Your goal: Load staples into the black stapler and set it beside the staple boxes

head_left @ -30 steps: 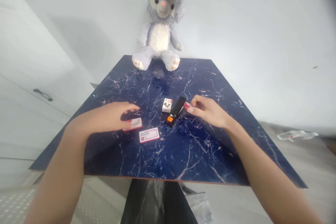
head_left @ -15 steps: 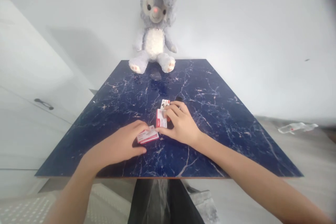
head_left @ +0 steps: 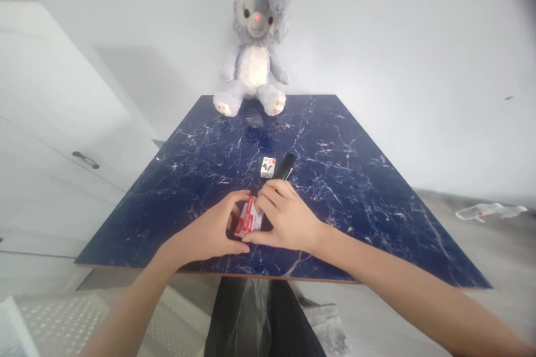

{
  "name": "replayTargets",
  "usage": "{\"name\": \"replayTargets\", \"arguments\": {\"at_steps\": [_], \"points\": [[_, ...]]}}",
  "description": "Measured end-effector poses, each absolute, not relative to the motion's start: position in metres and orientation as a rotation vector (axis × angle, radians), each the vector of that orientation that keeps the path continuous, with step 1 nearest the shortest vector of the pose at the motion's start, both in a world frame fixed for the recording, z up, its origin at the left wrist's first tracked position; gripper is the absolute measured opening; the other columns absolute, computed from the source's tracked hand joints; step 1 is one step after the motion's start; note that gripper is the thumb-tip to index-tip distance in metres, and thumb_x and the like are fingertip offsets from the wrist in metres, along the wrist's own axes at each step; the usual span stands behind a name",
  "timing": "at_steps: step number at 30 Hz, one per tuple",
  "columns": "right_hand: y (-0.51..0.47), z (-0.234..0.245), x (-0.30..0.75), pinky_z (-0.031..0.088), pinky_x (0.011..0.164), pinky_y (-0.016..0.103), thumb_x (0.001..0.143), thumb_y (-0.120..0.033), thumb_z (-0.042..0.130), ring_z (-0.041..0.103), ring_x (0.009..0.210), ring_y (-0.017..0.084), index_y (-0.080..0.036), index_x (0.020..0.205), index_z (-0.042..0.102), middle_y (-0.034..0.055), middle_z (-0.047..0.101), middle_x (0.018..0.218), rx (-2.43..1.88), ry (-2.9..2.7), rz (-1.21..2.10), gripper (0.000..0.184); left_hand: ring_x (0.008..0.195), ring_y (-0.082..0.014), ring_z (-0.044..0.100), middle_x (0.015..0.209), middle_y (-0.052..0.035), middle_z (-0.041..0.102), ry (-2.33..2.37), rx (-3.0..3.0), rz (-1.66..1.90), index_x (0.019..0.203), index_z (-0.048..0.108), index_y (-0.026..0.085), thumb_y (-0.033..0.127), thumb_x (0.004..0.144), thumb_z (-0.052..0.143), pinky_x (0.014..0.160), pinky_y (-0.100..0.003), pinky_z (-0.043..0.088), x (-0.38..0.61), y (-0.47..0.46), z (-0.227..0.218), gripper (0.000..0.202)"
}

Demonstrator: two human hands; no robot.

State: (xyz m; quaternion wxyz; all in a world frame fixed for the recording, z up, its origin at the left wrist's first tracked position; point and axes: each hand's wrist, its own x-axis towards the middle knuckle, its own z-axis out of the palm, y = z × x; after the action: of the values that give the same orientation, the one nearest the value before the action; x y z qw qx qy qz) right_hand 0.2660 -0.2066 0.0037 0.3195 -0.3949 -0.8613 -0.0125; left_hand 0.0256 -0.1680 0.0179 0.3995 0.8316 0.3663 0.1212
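Observation:
Small red-and-white cardboard boxes lie close together between my hands on the table; how many is hard to make out. My right hand is closed on a box from the right, thumb at its near edge and fingers at its far side. Around the left side curves my left hand, its thumb and fingers apart. Farther back sits another small white-and-red box with a dark picture on top. Beside it is a long black object, partly hidden behind my right hand.
The blue marble-patterned table has its near edge just below my hands. A grey plush rabbit sits at the far edge against the wall. On the left stands a white cabinet with a dark handle.
My right hand has moved nearer with its box, bringing it against the boxes by my left hand. My left hand has shifted right. More of the back box and black object shows.

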Motion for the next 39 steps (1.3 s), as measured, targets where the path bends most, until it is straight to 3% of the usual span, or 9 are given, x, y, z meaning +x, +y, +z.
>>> {"name": "replayTargets", "arguments": {"at_steps": [4,7,11,15,19,23,28,31,39], "points": [[-0.21,0.007,0.265,0.042,0.099,0.051,0.089,-0.066,0.06,0.05,0.112,0.034,-0.015,0.102,0.067,0.0135,0.066,0.101,-1.041,-2.331,-0.024,0.053,0.087,-0.0203,0.064,0.138,-0.0103,0.057,0.939,2.131,0.348,0.159,0.015,0.037,0.035,0.076,0.081,0.08,-0.04,0.058,0.028,-0.167,0.011,0.107],[-0.212,0.013,0.268,0.04,0.104,0.052,0.092,-0.061,0.06,0.047,0.123,0.035,-0.018,0.116,0.066,0.0134,0.066,0.116,-1.009,-2.325,0.033,0.049,0.102,-0.0269,0.065,0.135,-0.0098,0.059,0.967,2.225,0.306,0.158,0.026,0.035,0.041,0.078,0.079,0.091,-0.045,0.055,0.028,-0.167,0.011,0.097],[-0.204,0.018,0.282,0.044,0.1,0.049,0.102,-0.038,0.047,0.056,0.111,0.029,-0.019,0.116,0.065,0.0124,0.065,0.115,-1.218,-2.048,0.087,0.029,0.131,-0.0326,0.052,0.143,-0.0088,0.053,0.963,2.334,0.322,0.156,0.035,0.035,0.044,0.076,0.081,0.112,-0.048,0.043,0.034,-0.162,0.015,0.093],[-0.187,0.012,0.298,0.043,0.106,0.055,0.096,-0.045,0.056,0.053,0.122,0.034,-0.018,0.133,0.055,0.0172,0.056,0.133,-1.563,-1.701,0.075,0.046,0.136,-0.0334,0.048,0.149,-0.0088,0.051,0.966,2.396,0.317,0.155,0.037,0.033,0.049,0.076,0.08,0.116,-0.049,0.038,0.046,-0.141,0.015,0.092],[-0.176,0.002,0.305,0.041,0.111,0.057,0.088,-0.05,0.065,0.048,0.135,0.036,-0.019,0.15,0.038,0.0175,0.048,0.147,-1.665,-1.661,0.331,0.075,0.126,-0.0335,0.057,0.149,-0.01,0.052,1.013,2.429,0.394,0.153,0.041,0.031,0.049,0.073,0.082,0.109,-0.049,0.044,0.06,-0.111,0.015,0.092],[-0.173,-0.001,0.312,0.043,0.113,0.055,0.087,-0.041,0.064,0.05,0.135,0.033,-0.023,0.155,0.032,0.0158,0.046,0.152,-1.554,-1.683,0.534,0.077,0.1,-0.0269,0.068,0.138,-0.0109,0.06,0.955,2.378,0.393,0.152,0.041,0.029,0.043,0.074,0.083,0.089,-0.044,0.057,0.075,-0.091,0.018,0.089],[-0.172,-0.005,0.318,0.049,0.11,0.05,0.088,-0.031,0.061,0.053,0.133,0.029,-0.022,0.158,0.026,0.0171,0.038,0.156,-1.361,-1.653,0.744,0.079,0.123,-0.0286,0.059,0.15,-0.0089,0.046,0.719,2.387,0.467,0.147,0.045,0.033,0.031,0.076,0.082,0.099,-0.044,0.055,0.092,-0.092,0.016,0.08],[-0.172,-0.01,0.319,0.05,0.11,0.05,0.088,-0.028,0.061,0.049,0.137,0.029,-0.024,0.158,0.024,0.0163,0.031,0.16,-1.276,-1.625,0.805,0.079,0.112,-0.0239,0.064,0.151,-0.0093,0.04,0.702,2.313,0.503,0.143,0.046,0.033,0.031,0.076,0.082,0.096,-0.044,0.057,0.089,-0.094,0.014,0.077],[-0.172,-0.011,0.317,0.049,0.111,0.052,0.087,-0.03,0.064,0.051,0.136,0.03,-0.026,0.155,0.031,0.0145,0.038,0.155,-1.304,-1.573,0.843,0.075,0.092,-0.016,0.062,0.124,-0.0048,0.052,0.712,2.323,0.568,0.103,0.062,0.023,0.034,0.079,0.08,0.09,-0.04,0.058,0.078,-0.094,0.014,0.032]]}}
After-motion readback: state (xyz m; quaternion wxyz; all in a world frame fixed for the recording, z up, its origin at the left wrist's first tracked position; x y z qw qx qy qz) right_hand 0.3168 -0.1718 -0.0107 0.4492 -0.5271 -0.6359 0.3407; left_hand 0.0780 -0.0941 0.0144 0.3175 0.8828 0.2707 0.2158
